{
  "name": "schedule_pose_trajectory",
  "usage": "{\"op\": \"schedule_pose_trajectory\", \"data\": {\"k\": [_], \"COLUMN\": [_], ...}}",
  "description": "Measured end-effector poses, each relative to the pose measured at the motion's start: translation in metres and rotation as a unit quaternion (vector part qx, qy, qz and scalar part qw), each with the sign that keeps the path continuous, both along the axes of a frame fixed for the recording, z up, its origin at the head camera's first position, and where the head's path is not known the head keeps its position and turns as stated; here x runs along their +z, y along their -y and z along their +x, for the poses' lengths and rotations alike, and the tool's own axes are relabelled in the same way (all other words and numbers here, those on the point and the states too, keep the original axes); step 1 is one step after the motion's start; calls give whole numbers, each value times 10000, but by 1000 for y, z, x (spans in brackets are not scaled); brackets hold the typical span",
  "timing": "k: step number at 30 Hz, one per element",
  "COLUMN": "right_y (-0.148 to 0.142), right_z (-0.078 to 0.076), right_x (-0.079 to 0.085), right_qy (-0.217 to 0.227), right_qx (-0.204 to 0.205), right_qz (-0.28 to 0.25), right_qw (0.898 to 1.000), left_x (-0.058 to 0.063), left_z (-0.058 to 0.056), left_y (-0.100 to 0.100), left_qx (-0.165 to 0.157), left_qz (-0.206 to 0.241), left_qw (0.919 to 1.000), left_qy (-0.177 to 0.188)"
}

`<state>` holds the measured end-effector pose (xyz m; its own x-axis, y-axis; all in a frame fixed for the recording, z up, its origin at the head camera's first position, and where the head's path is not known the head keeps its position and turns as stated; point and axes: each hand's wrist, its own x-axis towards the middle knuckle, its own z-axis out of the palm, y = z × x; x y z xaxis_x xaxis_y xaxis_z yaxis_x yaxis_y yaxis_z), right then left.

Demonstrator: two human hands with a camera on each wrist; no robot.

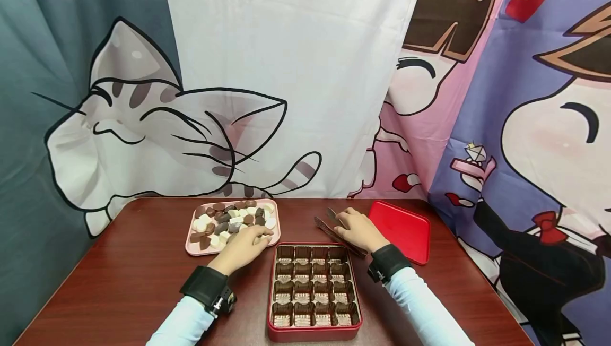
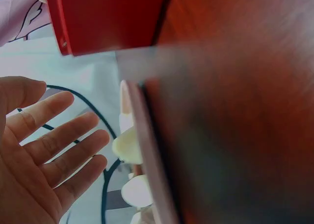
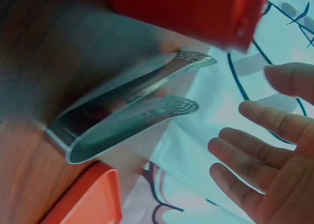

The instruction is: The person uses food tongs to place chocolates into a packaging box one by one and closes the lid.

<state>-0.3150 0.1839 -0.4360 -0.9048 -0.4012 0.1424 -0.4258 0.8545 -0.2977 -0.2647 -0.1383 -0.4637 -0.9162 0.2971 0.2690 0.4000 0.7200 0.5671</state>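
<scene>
My left hand (image 1: 242, 249) hovers over the near right part of a pink tray (image 1: 194, 251) with fingers loosely extended. In the left wrist view the fingers are spread apart and hold nothing, beside the tray's rim. White, brown and dark pebble-like chocolates (image 1: 222, 217) fill the tray. My right hand (image 1: 361, 231) is above a pair of metal tongs (image 3: 122, 128) lying on the table, its fingers relaxed and empty in the right wrist view. Between the hands stands a red box (image 1: 314, 334) with a brown-gold insert (image 1: 312, 290) of square compartments, which hold nothing.
A red lid (image 1: 402, 232) lies on the brown wooden table (image 1: 114, 282), right of the tongs. Behind the table's far edge hangs a printed cloth (image 1: 296, 43) with a cat and cartoon figures.
</scene>
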Motion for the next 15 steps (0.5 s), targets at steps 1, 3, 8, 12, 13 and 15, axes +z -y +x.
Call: {"op": "schedule_pose_trajectory", "data": {"k": [1, 3, 8, 12, 13, 15], "right_y": [-1, -4, -9, -9, -9, -8], "right_z": [-1, -3, -13, -16, -17, -17], "right_x": [-2, -6, -16, -26, -29, -33], "right_qy": [17, 85, 326, 382, 383, 415], "right_qx": [-46, -159, -420, -594, -616, -643], "right_qz": [14, 8, 35, 207, 244, 275], "right_qw": [10000, 9998, 9986, 9973, 9971, 9967], "left_x": [-3, -8, -18, -24, -24, -25], "left_z": [1, 4, 7, 10, 12, 16], "left_y": [0, -1, -3, -5, -6, -9], "left_qx": [-21, -67, -140, -239, -233, -154], "left_qz": [73, 204, 256, 371, 437, 675], "left_qw": [10000, 9998, 9996, 9989, 9986, 9967], "left_qy": [23, 58, 64, 144, 194, 423]}}
